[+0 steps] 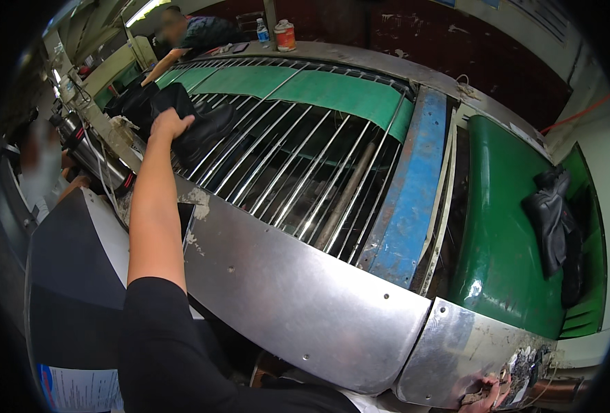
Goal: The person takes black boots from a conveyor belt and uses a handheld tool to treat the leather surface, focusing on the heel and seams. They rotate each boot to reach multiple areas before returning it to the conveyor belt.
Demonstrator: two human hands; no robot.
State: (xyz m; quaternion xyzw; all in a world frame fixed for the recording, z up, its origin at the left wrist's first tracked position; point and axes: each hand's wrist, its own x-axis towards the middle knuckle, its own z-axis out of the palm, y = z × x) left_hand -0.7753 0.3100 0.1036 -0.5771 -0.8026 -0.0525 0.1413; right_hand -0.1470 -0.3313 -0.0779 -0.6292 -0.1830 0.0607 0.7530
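Note:
My left arm reaches out to the far left, where my left hand (172, 124) is closed on a black boot (212, 131). That boot lies over the metal rods of the conveyor (287, 175), near its near-left edge. Just beyond it are more dark boots or shoes (129, 107), partly hidden. Low at the right, my right hand (489, 394) is beside the glue-smeared corner of a metal panel (470, 351). Its fingers are bent around something brownish, too small and shaded to name.
Green sheets (298, 88) lie across the rods. A blue metal crossbar (411, 199) separates them from a green belt (504, 227) carrying black boots (556, 220). A co-worker (205, 31) leans over the far end. Steel flasks (91, 151) stand left; a bottle (262, 31) and tub (285, 36) sit behind.

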